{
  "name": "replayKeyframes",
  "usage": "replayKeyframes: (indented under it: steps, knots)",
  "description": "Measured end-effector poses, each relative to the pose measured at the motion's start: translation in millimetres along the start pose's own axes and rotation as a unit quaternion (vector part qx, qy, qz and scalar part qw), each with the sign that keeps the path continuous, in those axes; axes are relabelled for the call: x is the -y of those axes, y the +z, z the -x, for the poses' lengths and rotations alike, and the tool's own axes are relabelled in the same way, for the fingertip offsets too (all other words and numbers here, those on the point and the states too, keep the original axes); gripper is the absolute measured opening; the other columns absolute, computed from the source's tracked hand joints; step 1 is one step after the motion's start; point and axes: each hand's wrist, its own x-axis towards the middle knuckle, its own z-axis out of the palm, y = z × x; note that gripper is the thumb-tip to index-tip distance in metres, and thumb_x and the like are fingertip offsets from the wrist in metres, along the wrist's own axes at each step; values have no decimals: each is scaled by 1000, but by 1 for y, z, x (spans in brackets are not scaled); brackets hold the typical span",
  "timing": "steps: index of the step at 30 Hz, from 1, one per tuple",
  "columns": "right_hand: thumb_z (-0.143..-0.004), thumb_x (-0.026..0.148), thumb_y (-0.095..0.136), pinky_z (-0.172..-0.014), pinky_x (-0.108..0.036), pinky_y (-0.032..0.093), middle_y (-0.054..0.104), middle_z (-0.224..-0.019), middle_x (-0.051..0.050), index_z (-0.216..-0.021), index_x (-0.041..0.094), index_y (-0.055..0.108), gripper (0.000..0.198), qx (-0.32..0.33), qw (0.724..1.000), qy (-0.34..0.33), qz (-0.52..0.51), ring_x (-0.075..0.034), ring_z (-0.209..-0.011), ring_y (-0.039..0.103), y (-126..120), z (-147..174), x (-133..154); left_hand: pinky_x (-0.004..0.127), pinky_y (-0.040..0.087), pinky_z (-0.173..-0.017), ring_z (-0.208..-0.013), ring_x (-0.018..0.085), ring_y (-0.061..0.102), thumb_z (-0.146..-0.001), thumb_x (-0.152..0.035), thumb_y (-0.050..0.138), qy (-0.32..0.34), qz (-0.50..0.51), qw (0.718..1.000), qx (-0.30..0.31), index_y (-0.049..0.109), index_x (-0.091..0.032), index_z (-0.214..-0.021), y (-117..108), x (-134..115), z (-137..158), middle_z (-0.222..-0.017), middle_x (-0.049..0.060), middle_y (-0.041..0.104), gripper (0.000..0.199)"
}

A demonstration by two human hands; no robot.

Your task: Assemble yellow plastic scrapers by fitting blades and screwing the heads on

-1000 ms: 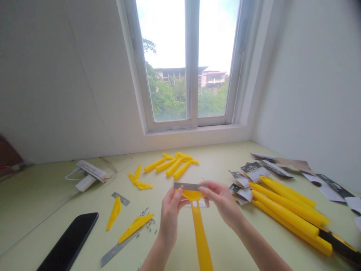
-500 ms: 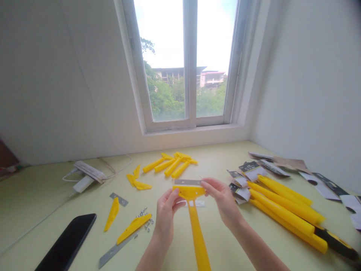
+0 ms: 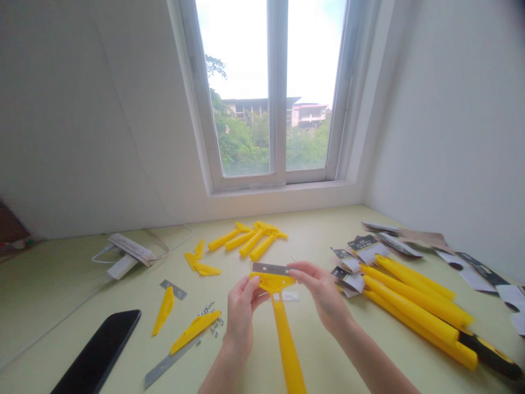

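Observation:
My left hand (image 3: 241,306) is closed on the left end of the head of a yellow scraper (image 3: 283,334), whose handle points down toward me. My right hand (image 3: 322,290) pinches the right end of a grey metal blade (image 3: 269,268) with small holes. The blade lies along the top edge of the scraper head, overlapping it or just behind it; I cannot tell whether they touch. Below the head, a small white piece (image 3: 287,296) rests on the table, partly hidden.
Yellow blade covers (image 3: 196,332), small screws (image 3: 215,327) and a loose blade (image 3: 174,290) lie left, near a black phone (image 3: 98,353) and a power strip (image 3: 131,249). Short yellow scrapers (image 3: 262,246) lie behind. Long yellow handles (image 3: 418,298) and card packaging (image 3: 365,246) are right.
The blade has tilted and shifted slightly left, down against the scraper head's top edge. My right hand moved with it. The scraper head has tilted slightly; the table items have stayed put.

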Motion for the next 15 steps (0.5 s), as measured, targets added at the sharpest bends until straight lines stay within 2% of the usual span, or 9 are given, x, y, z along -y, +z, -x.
replayKeyframes:
  steps: [5, 10, 15]
  knots:
    - [-61, 29, 66, -69, -30, 42, 67, -68, -3, -70, 17, 68, 15, -13, 996, -30, 80, -19, -70, 59, 2, 1, -2, 33, 47, -74, -80, 21, 62, -75, -33, 52, 10, -22, 1000, 10, 64, -9, -87, 3, -2, 2, -87, 12, 67, 29]
    - [-64, 31, 63, -74, -30, 41, 68, -74, -4, -71, 17, 68, 16, -8, 997, -18, 75, -20, -78, 58, -1, -2, -5, 31, 48, -72, -82, 21, 61, -75, -33, 54, 10, -15, 1000, 3, 64, -9, -88, 0, -1, 1, -86, 12, 67, 29]
    - [-65, 31, 63, -72, -29, 41, 66, -70, -3, -69, 16, 66, 15, -16, 994, -27, 104, -18, -73, 57, -1, -3, -9, 28, 48, -71, -83, 19, 60, -75, -33, 54, 13, -11, 999, 33, 64, -11, -88, -3, 1, 1, -89, 10, 66, 27]
